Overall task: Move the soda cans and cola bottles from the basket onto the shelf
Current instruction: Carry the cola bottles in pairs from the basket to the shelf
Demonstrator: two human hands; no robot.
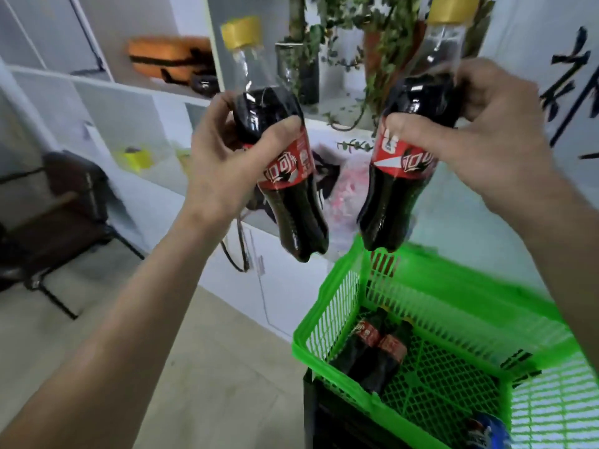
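Note:
My left hand grips a cola bottle with a yellow cap and red label, held up in the air. My right hand grips a second cola bottle of the same kind, tilted slightly. Both bottles hang above and in front of the green plastic basket at the lower right. Inside the basket lie two more cola bottles side by side, and a blue can shows at its near edge. The white shelf stands behind the bottles.
An orange case lies on an upper shelf compartment. Potted trailing plants stand on the shelf. A pink-and-white plastic bag and dark items sit on the ledge behind the bottles. A dark chair stands at the left.

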